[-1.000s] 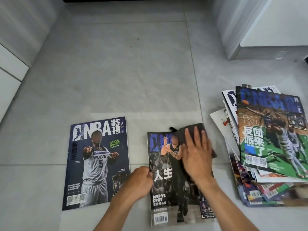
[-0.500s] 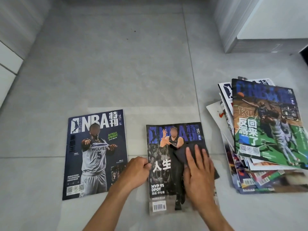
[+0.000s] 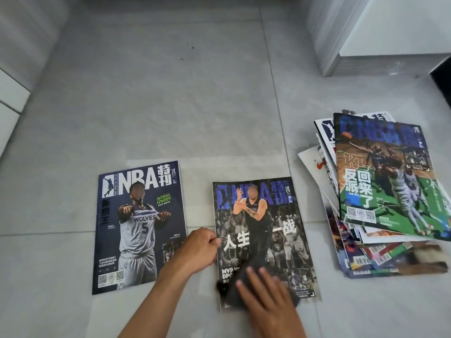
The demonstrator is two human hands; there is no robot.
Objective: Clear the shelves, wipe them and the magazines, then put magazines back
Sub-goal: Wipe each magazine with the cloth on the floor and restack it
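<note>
We look down on a pale grey tiled floor (image 3: 170, 106), with the corner of a white cabinet (image 3: 390, 30) standing on it at the upper right. At the right edge lies an untidy stack of glossy magazines (image 3: 380, 240), fanned out at angles, its top copy a green-and-blue basketball cover (image 3: 388, 181) set askew. To the left, lying flat and apart from the stack, is a navy magazine with a player in a white Wolves jersey (image 3: 139, 225). Between the two lies a dark magazine with a player in a black jersey and white Chinese lettering (image 3: 263, 235). Our left hand (image 3: 197, 250) has its fingers curled and pinches this middle magazine's left edge. Our right hand (image 3: 266, 296) is spread flat, fingers straight, pressing a dark grey cloth (image 3: 234, 286) onto the lower part of that cover.
</note>
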